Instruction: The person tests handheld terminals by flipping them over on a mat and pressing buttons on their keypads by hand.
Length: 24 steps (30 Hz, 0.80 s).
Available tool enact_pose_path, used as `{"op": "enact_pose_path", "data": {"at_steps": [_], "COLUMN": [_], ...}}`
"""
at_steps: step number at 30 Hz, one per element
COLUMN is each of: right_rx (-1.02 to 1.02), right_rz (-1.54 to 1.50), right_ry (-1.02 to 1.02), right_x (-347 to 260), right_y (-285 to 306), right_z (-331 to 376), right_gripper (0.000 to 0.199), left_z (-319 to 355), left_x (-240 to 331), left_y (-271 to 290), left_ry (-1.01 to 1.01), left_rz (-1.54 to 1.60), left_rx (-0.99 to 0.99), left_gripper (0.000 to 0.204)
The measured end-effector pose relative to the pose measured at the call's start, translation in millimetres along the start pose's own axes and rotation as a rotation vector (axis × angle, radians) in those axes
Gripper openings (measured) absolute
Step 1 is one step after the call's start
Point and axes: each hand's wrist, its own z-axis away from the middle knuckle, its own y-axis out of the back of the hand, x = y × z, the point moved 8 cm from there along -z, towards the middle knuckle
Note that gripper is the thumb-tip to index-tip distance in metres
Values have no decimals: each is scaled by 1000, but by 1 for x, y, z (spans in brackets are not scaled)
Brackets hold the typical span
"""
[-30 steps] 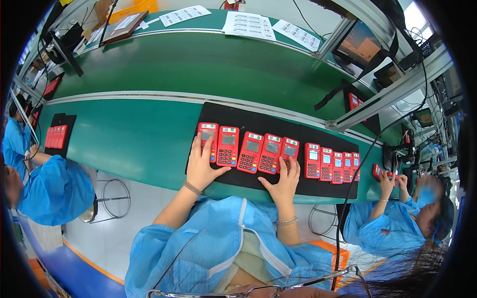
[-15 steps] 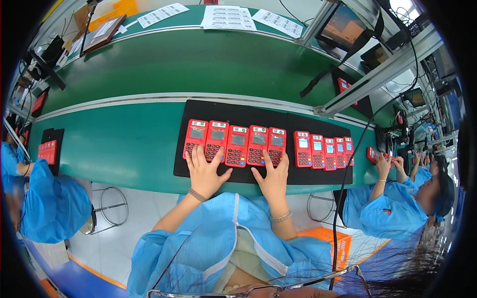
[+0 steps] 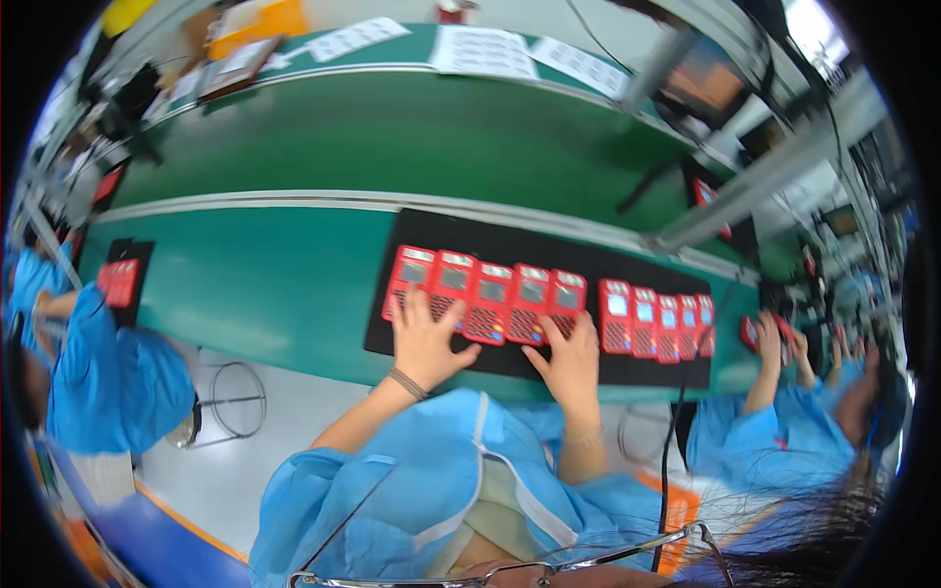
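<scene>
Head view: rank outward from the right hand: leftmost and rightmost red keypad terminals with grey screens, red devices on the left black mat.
1. Rightmost grey-screened terminal, partly covered by the right hand.
2. Leftmost grey-screened terminal, farther left.
3. Red devices, far left.

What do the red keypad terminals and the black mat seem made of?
Red keypad terminals: likely smooth moulded plastic, from the evenly red casings. Black mat: matte, perhaps rubber or foam; it shows no glare, but blur hides its texture.

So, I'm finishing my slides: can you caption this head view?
Left hand and right hand at a row of five red keypad devices on a black mat.
</scene>
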Motion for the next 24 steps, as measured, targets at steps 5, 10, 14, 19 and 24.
{"op": "enact_pose_path", "data": {"at_steps": [5, 10, 14, 19, 24], "right_rx": [51, 29, -87, -165, -301], "right_rz": [43, 241, 250, 308, 391], "right_ry": [23, 51, 127, 149, 89], "right_x": [4, 42, 33, 34, 24], "right_y": [-4, -18, -11, 2, 6], "right_z": [11, 15, -7, -13, -19], "right_gripper": [63, 69, 66, 65, 67], "left_z": [3, 1, 2, -2, -5], "left_x": [6, 25, 28, 28, 28], "left_y": [-13, -33, -35, -35, -32], "left_ry": [52, 8, 33, 30, 42], "left_rz": [-5, 42, -23, 6, -13], "left_rx": [-144, -112, -27, -7, -30], "left_gripper": [78, 76, 79, 78, 79]}}
